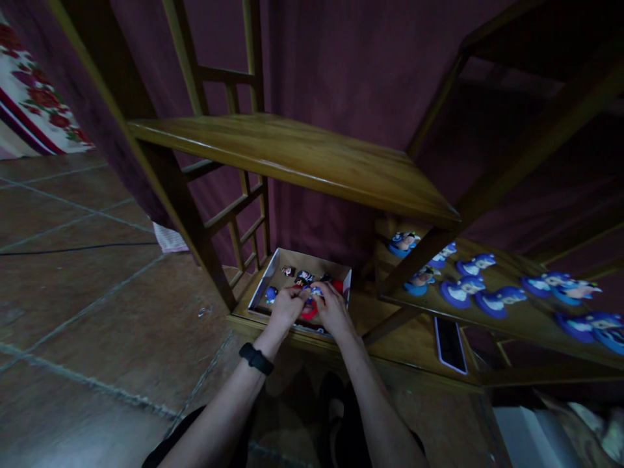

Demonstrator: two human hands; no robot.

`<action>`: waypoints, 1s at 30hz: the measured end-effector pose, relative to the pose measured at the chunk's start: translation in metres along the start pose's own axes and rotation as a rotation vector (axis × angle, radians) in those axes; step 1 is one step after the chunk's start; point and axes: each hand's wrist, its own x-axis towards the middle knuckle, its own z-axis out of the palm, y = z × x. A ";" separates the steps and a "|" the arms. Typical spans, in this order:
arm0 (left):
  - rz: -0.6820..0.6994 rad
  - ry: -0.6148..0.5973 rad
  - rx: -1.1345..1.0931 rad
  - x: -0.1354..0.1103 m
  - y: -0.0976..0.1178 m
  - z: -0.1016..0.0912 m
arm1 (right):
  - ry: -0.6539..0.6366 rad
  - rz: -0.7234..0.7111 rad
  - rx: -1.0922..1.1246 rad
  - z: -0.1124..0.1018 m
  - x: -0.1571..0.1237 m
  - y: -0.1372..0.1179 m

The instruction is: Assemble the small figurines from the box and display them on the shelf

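Note:
Both my hands reach into an open cardboard box (271, 275) on the lowest wooden shelf. My left hand (287, 305), with a black band on its wrist, has its fingers bent together in a pinch over a small blue and white figure (314, 292). My right hand (331, 309) curls closed beside it, touching the same small figure above a red piece (308, 314). Several small figures lie loose in the box, among them a blue one (270, 294) and dark ones (305, 277).
A wooden shelf unit stands ahead, its upper board (292, 156) over the box. On the right-hand shelf (531, 318) lie several blue and white figures (461, 292). A phone (449, 344) rests on the bottom board. Tiled floor (88, 292) spreads to the left.

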 end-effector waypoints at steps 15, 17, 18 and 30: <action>-0.234 -0.134 -0.463 -0.003 -0.020 0.007 | 0.070 0.363 0.685 0.014 -0.009 0.026; -0.198 -0.140 -0.413 -0.005 -0.019 0.006 | 0.074 0.396 0.744 0.012 -0.010 0.023; -0.178 -0.124 -0.382 -0.005 -0.019 0.006 | 0.074 0.407 0.755 0.011 -0.010 0.021; -0.022 -0.016 -0.293 -0.005 -0.018 0.006 | 0.010 0.443 0.780 0.005 -0.014 0.023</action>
